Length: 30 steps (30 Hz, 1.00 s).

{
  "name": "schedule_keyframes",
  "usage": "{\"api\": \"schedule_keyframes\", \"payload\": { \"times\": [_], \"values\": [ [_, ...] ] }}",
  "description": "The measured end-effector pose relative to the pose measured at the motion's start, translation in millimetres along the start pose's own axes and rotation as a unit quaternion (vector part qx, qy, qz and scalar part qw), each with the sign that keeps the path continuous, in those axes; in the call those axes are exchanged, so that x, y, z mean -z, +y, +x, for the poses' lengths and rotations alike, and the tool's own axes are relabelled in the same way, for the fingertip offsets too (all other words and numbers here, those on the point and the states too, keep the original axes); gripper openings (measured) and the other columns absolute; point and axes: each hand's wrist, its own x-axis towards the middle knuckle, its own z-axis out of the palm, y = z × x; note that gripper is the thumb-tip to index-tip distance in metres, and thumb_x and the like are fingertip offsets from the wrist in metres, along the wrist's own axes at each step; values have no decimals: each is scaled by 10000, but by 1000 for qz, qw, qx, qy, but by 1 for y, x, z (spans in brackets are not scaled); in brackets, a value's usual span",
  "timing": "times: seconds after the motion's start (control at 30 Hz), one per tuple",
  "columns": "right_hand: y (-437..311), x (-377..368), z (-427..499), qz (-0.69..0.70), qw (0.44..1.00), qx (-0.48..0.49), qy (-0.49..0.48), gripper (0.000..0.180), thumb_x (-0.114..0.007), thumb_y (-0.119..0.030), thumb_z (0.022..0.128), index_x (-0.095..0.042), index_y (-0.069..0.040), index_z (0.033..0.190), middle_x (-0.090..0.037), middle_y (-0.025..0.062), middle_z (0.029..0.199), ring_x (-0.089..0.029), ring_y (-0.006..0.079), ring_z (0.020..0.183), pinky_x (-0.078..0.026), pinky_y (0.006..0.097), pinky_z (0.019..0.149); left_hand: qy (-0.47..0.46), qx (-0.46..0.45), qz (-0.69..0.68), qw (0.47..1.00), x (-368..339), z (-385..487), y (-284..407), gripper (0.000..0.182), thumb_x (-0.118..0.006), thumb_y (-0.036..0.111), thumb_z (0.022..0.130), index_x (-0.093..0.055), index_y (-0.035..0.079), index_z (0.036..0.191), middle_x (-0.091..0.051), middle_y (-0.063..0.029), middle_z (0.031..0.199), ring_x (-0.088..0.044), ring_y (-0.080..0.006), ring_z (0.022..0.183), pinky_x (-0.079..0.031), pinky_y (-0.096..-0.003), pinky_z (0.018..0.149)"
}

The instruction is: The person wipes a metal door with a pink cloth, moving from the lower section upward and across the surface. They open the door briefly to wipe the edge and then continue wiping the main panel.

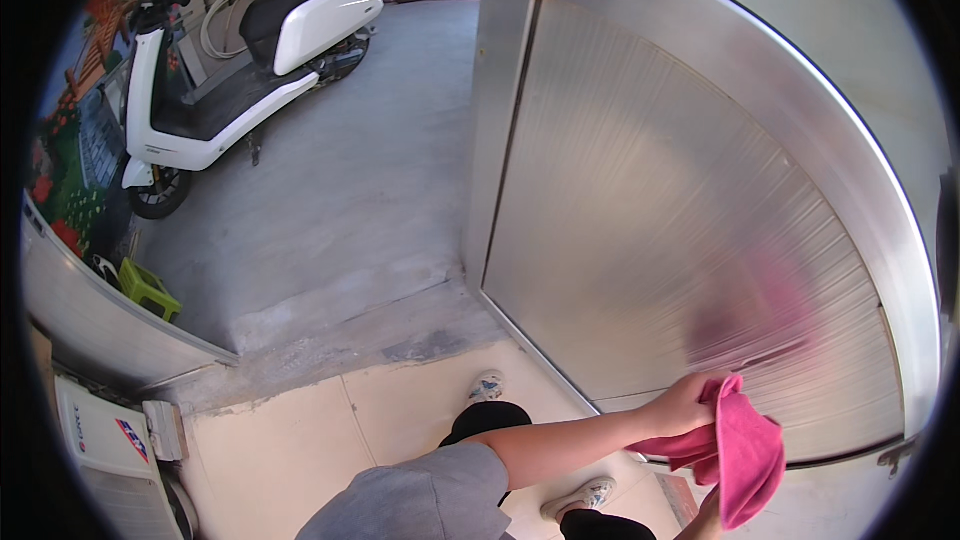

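Observation:
A pink cloth (750, 457) hangs in folds between my two hands, in front of a metal door panel (660, 187). My left hand (686, 409) grips the cloth's upper part, with the arm stretched across from a grey sleeve. Lower down, my right hand (706, 519) is at the cloth's bottom edge; the cloth and the picture's rim hide most of its fingers, but it appears to hold the fabric. The brushed, shiny panel carries a blurred pink reflection near the cloth. Whether the cloth touches the panel cannot be made out.
A white scooter (330, 22) stands on the concrete floor (337, 187) beyond the doorway. At left are a green plastic stool (150, 291), another metal door leaf (112, 307) and a white Gree appliance (112, 442). My shoes (581, 499) stand on beige tiles (277, 442).

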Motion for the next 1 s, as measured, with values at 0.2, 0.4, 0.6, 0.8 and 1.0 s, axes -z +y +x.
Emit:
{"api": "schedule_keyframes", "payload": {
  "times": [0.2, 0.4, 0.6, 0.8, 1.0],
  "values": [
    [77, -31, -26, 370, 901, -109, -198, 552, -568, -323, 1040, -400, -59, 1494, -549, 116, 1413, -602, 271, 1227, -541, 434, 980, 64, 280, -372, 883, -9, 1, -1, 366, -587, 232, 929, -527, 63, 1248, -607, -70, 1189, -580, -165, 1068, -492, -356, 940],
    [143, -64, -45, 116, 985, -5, -127, 343, -655, -126, 983, -627, 6, 1299, -659, 114, 1226, -605, 192, 1104, -497, 353, 965, 67, 265, -380, 883, -7, -8, 5, 510, -633, 217, 924, -460, 96, 1388, -539, -10, 1289, -490, -121, 1167, -407, -309, 1027],
    [119, -58, -8, 248, 965, -39, 76, 387, -657, -178, 978, -620, 92, 1252, -652, 222, 1175, -632, 281, 1042, -541, 396, 907, 89, 213, -311, 922, 22, -12, 10, 581, -652, 65, 836, -455, 32, 1382, -567, -45, 1190, -535, -138, 1079, -449, -326, 967],
    [80, -23, 3, 164, 966, 0, 199, 406, -662, -233, 979, -635, 94, 1218, -649, 232, 1186, -630, 312, 1083, -530, 422, 946, 93, 158, -180, 967, 31, -5, 37, 573, -775, 112, 836, -489, 1, 1320, -596, -73, 1218, -556, -129, 1122, -446, -302, 986],
    [71, 6, 19, -40, 988, 33, 147, 399, -657, -257, 983, -651, 84, 1189, -658, 210, 1171, -629, 303, 1073, -522, 425, 954, 75, 164, -89, 980, 27, 0, 37, 411, -786, 188, 861, -546, 40, 1160, -602, -35, 1088, -551, -118, 1041, -445, -282, 944]
  ]
}}
